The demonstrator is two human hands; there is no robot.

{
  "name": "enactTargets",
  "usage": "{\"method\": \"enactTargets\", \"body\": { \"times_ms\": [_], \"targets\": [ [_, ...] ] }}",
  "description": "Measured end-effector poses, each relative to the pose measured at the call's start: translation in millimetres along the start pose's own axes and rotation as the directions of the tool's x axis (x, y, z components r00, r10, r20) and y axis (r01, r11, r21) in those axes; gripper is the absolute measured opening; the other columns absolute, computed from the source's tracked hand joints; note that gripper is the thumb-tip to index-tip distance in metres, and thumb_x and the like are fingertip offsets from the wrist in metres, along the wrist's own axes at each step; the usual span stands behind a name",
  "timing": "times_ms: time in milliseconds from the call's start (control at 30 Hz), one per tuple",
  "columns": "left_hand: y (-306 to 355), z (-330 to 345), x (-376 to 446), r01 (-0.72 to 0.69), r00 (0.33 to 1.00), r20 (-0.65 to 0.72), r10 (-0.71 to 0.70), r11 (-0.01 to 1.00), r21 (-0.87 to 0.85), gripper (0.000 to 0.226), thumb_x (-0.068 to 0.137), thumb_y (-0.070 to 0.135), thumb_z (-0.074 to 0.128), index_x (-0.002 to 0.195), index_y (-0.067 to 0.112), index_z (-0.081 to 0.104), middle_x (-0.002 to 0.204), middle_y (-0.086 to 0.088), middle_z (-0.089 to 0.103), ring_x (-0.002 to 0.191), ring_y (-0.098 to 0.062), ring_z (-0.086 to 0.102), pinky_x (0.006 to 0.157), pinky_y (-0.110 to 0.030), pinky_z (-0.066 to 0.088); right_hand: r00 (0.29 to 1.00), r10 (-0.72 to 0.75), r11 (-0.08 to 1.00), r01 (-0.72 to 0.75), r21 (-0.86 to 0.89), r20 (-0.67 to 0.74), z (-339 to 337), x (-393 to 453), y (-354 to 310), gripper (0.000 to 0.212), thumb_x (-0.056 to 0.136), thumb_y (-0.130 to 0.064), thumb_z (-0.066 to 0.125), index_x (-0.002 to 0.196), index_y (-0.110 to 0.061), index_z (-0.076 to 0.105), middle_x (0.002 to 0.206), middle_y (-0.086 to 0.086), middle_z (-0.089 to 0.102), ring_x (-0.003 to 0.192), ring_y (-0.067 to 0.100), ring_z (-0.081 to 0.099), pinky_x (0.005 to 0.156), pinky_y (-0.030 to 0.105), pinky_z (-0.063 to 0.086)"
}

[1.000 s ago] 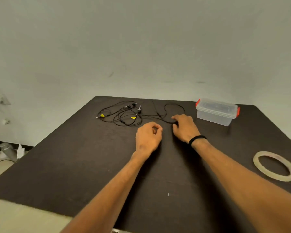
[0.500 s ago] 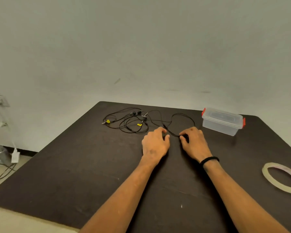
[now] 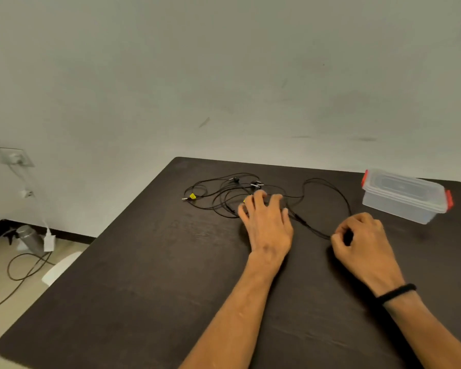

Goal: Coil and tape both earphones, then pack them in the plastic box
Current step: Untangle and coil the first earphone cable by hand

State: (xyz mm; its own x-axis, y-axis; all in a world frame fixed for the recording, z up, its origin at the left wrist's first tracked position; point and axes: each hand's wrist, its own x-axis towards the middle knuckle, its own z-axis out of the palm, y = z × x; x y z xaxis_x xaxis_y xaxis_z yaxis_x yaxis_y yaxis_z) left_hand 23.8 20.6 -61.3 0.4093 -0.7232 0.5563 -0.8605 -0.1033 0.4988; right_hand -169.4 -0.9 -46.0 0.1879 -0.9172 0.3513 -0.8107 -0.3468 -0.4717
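Nearest the camera, two bare forearms reach out over the dark brown bench [image 3: 144,275], the right one wearing a thin black wristband [image 3: 395,292]. The right hand [image 3: 362,241] has its fingers curled and pinches one black earphone cord between thumb and forefinger, the cord running from that pinch back toward the tangle. The left hand [image 3: 268,222] lies with fingers spread and nearly straight, pressing or reaching onto the near edge of the loose black earphone cables [image 3: 218,193] — it grips nothing that can be made out.

Those cables still sprawl in overlapping loops on the far half of the bench, with small yellow tags [image 3: 192,195] and the earbuds and a plug showing among them. Neither earphone is coiled, and no tape is on either; no tape roll shows in this view.

Further right, near the far edge, the clear plastic box with red latches [image 3: 402,198] stands with its lid on, and nothing can be made out inside it.

By my reading the task is at its very start — the hands appear to be separating one cord from the tangle. Coiling, taping, opening the box and packing both sets all remain.
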Motion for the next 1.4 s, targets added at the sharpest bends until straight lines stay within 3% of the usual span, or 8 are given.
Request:
{"method": "enactTargets", "body": {
  "times_ms": [333,567,700,833,1033,1133,1300,1400],
  "targets": [
    [-48.3,-34.0,33.7,0.395,0.905,0.020,-0.425,0.857,0.331,0.026,0.100,0.037,0.056,0.118,0.024,0.069,0.147,-0.012,0.046,0.151,-0.038,0.022,0.110,-0.079,-0.016,0.986,-0.076,0.983,0.099,0.155,-0.149,0.6,0.3,-1.1,0.011,0.089,-0.007,0.073,0.089,-0.017,0.069,0.105,0.004,0.059,0.101,0.022,0.051,0.079,0.030,0.040],
    [-33.9,-46.8,36.0,0.263,0.910,-0.295,-0.290,0.956,-0.127,0.006,0.095,0.031,0.069,0.098,0.027,0.074,0.110,0.003,0.062,0.111,-0.020,0.058,0.113,-0.053,0.041,0.937,-0.177,0.931,0.258,0.257,-0.301,2.5,-6.0,-14.7,0.014,0.090,-0.005,0.073,0.094,-0.018,0.069,0.099,-0.004,0.061,0.091,0.020,0.059,0.078,0.033,0.051],
    [-1.6,-97.5,41.8,0.355,0.856,0.026,-0.516,0.550,-0.756,0.007,0.094,0.023,0.074,0.096,0.016,0.077,0.075,0.006,0.068,0.059,-0.005,0.057,0.059,-0.025,0.050,0.911,-0.247,0.865,0.361,0.348,-0.329,-0.4,-11.1,-24.5,0.005,0.096,-0.015,0.073,0.092,-0.017,0.071,0.094,-0.005,0.064,0.085,0.015,0.063,0.074,0.020,0.050],
    [33.7,-129.5,27.3,0.614,0.743,0.580,-0.335,-0.004,-0.789,0.005,0.096,0.011,0.071,0.097,0.006,0.071,0.073,-0.001,0.066,0.052,-0.003,0.050,0.047,-0.014,0.039,0.966,-0.126,0.757,0.241,0.608,-0.226,-4.2,-12.2,-28.1,0.034,0.106,-0.040,0.054,0.093,-0.015,0.074,0.094,-0.004,0.074,0.088,0.012,0.070,0.076,0.030,0.056],
    [42.8,-120.0,-10.9,0.647,0.735,0.604,-0.309,0.051,-0.761,0.009,0.099,0.015,0.068,0.101,0.008,0.072,0.085,-0.002,0.076,0.067,-0.006,0.062,0.059,-0.016,0.053,0.904,-0.164,0.225,-0.355,0.907,0.394,-20.5,-7.8,-36.8,0.051,0.109,-0.041,0.045,0.119,0.003,0.068,0.098,0.025,0.076,0.081,0.034,0.074,0.076,0.039,0.058],
    [34.3,-134.3,-23.8,0.623,0.703,0.583,-0.407,-0.043,-0.781,0.009,0.098,0.015,0.068,0.094,0.009,0.073,0.086,-0.004,0.077,0.066,-0.007,0.064,0.062,-0.018,0.055,0.886,-0.170,0.294,-0.373,0.880,0.432,-19.4,-8.6,-38.6,0.029,0.106,-0.024,0.060,0.124,-0.002,0.063,0.091,0.023,0.073,0.066,0.027,0.069,0.067,0.036,0.060],
    [19.6,-177.6,-42.5,0.646,0.589,0.701,-0.403,-0.287,-0.707,0.007,0.091,0.012,0.073,0.093,0.006,0.071,0.084,-0.007,0.071,0.065,-0.011,0.063,0.065,-0.022,0.054,0.997,-0.010,0.751,0.061,0.658,-0.082,-16.5,-7.1,-30.5,0.018,0.092,-0.033,0.079,0.098,-0.018,0.070,0.086,-0.004,0.074,0.076,0.004,0.067,0.072,0.024,0.058],
    [22.4,-195.0,-63.2,0.615,0.557,0.740,-0.376,-0.412,-0.672,0.009,0.090,0.005,0.072,0.098,0.002,0.070,0.088,-0.010,0.074,0.074,-0.014,0.071,0.070,-0.024,0.061,0.996,-0.090,0.617,0.065,0.784,-0.013,-25.7,-20.0,-43.4,0.050,0.091,-0.058,0.071,0.080,-0.009,0.069,0.072,0.005,0.069,0.064,0.011,0.061,0.065,0.034,0.052]
  ]
}}
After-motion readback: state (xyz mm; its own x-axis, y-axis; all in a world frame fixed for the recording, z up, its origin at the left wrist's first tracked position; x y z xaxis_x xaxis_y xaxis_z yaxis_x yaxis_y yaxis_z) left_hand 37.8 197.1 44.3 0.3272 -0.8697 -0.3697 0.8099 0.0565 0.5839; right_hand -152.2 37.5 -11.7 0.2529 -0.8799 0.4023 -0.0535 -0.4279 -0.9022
